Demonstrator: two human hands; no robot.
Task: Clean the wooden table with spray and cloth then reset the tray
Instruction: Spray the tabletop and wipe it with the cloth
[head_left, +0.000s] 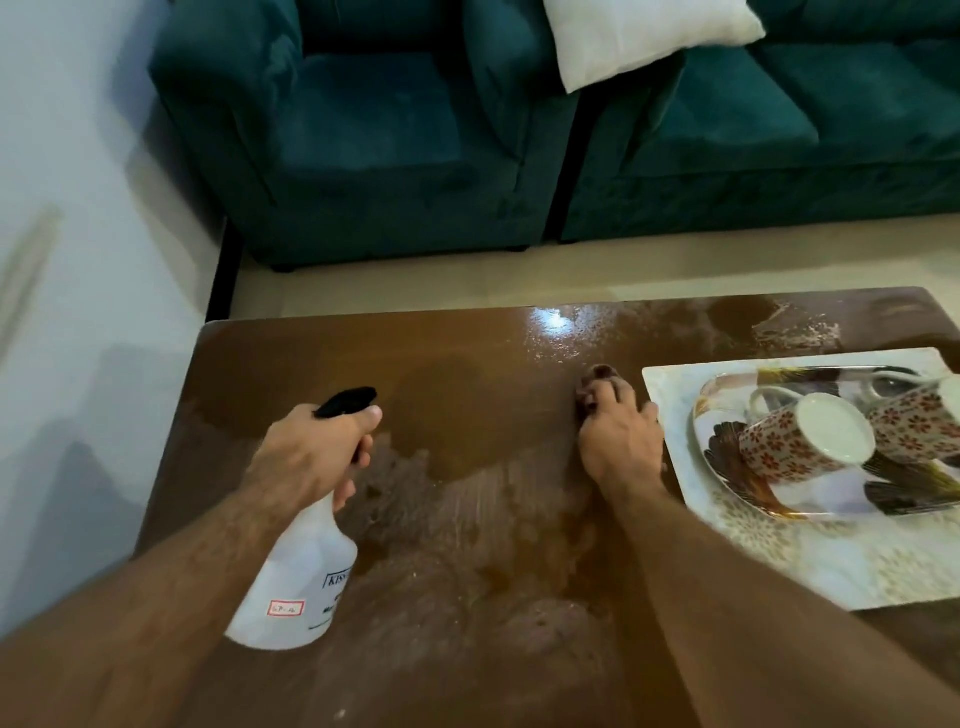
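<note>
My left hand (311, 452) grips the neck of a white spray bottle (301, 577) with a black nozzle, held tilted over the left part of the wooden table (467, 395). My right hand (621, 436) presses a dark brownish cloth (597, 379) onto the table's middle; only the cloth's far end shows past my fingers. Wet streaks and foamy droplets cover the near and far right parts of the tabletop. Just right of my right hand lies a white patterned tray (675, 395) holding an oval plate (727, 467) and two floral cups (789, 441) lying on their sides.
A dark green armchair (363, 130) and sofa (779, 140) with a white cushion (644, 36) stand beyond the table across a strip of pale floor. A white wall (78, 260) runs along the left.
</note>
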